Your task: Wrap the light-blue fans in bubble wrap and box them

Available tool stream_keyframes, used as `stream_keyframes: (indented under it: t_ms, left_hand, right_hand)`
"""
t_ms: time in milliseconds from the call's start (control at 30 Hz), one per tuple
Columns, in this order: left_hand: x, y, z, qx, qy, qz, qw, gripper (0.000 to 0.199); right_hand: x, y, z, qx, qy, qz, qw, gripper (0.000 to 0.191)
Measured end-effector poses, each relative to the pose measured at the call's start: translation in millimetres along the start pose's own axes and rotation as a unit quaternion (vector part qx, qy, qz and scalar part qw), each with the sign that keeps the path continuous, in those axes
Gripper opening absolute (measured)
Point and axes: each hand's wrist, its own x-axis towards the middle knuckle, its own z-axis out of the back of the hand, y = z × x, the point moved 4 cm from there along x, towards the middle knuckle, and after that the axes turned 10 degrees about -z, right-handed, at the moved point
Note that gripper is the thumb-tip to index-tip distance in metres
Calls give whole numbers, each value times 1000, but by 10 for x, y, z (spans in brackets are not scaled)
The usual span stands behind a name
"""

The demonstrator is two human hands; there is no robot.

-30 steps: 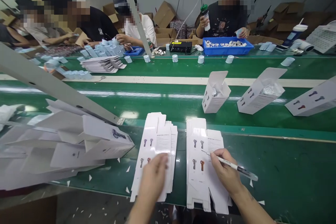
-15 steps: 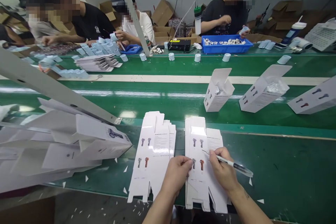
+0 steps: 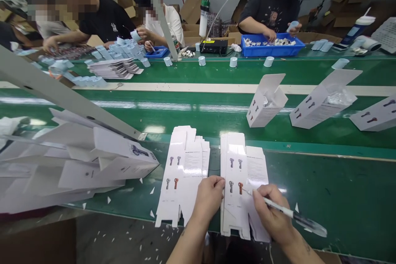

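Note:
Two stacks of flat white cartons printed with small handheld fans lie side by side before me, a left stack point(image 3: 192, 198) and a right stack point(image 3: 235, 211). My left hand point(image 3: 208, 199) is closed, its thumb and forefinger pinching the left edge of the right stack's top carton. In my right hand point(image 3: 275, 210) is a pen point(image 3: 309, 223) with a clear barrel end, gripped between thumb and fingers. Its tip points left, close to the orange fan picture on that carton; whether it touches the card I cannot tell.
Folded-up cartons point(image 3: 123, 152) crowd the left side below a slanting metal bar point(image 3: 77, 103). Open upright boxes point(image 3: 262, 109) stand on the green conveyor point(image 3: 192, 117). Across it, co-workers handle light-blue cups point(image 3: 202, 61) and a blue tray point(image 3: 272, 51). White paper scraps litter the near edge.
The pen has moved down the carton, from beside the upper fan pictures to the orange one. My left hand stays at the stack's edge. The far right co-worker's hand has lowered into the blue tray.

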Motion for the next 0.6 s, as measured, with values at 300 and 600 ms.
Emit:
stream_keyframes:
  t_ms: [300, 600]
  left_hand:
    - [1, 10, -16, -12, 9, 14, 1000, 21]
    - [26, 59, -36, -27, 6, 18, 999, 19]
  right_hand:
    - [-227, -146, -142, -17, 113, -3, 994, 27]
    - [-229, -157, -192, -36, 171, -34, 984, 28]
